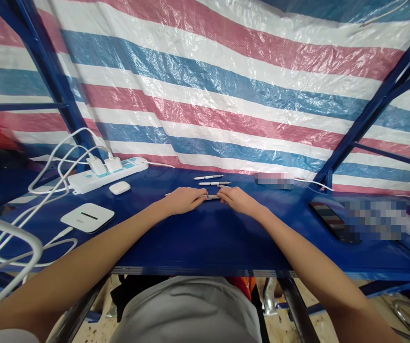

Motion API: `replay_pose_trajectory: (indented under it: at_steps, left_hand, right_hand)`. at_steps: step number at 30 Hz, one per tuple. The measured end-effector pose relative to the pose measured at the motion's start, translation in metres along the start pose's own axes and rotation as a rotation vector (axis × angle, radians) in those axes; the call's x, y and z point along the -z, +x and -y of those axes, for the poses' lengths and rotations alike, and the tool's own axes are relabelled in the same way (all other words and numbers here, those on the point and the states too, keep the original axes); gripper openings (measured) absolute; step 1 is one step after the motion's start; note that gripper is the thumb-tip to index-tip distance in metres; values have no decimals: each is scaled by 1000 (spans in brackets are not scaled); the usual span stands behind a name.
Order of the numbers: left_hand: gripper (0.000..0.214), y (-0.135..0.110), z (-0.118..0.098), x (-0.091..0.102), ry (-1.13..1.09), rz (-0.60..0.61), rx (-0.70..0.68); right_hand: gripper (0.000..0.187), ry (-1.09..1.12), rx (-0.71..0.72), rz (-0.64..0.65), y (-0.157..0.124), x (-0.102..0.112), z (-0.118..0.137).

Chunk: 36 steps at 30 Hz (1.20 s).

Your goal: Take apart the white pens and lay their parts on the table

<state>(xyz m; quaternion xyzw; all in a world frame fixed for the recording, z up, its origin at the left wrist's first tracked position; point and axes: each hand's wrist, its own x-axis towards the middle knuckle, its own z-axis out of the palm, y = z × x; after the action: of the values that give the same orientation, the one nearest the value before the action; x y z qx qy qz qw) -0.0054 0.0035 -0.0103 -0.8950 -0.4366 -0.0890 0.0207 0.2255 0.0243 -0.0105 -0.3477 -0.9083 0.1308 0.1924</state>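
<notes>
- Beneath the left hand (185, 200) and right hand (240, 200): blue bench (205, 243).
- Well left of them: white power strip (83, 183).
- Well to the right of them: dark phone (330, 220).
- Between the hands, pinched in the fingers of both: a grey pen (212, 197).
- Just beyond the hands: two white pens (212, 183).

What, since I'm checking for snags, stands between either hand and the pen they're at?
Nothing visible: the left hand and right hand both have fingers at the pen. Two other pens lie just beyond, toward the striped sheet.
</notes>
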Motion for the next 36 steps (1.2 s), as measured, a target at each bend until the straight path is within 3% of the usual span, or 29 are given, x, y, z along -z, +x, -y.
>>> replay_pose_trajectory:
  at_steps: [5,14,22,30,36]
  left_hand:
    - [29,0,0,1,13,0,21]
    - [32,0,-1,1,31,-17,1]
    - [28,0,3,5,5,-68,12]
    - [23,0,5,13,-32,-111,80]
    - [24,1,8,13,-33,-113,140]
  right_hand:
    - [15,10,12,-59,2,0,-1]
    - [25,84,22,-43,0,3,3]
    - [18,169,-25,-185,0,17,-7]
    - [36,331,-143,-301,0,28,-20]
    - [38,340,-223,-333,1,35,-37]
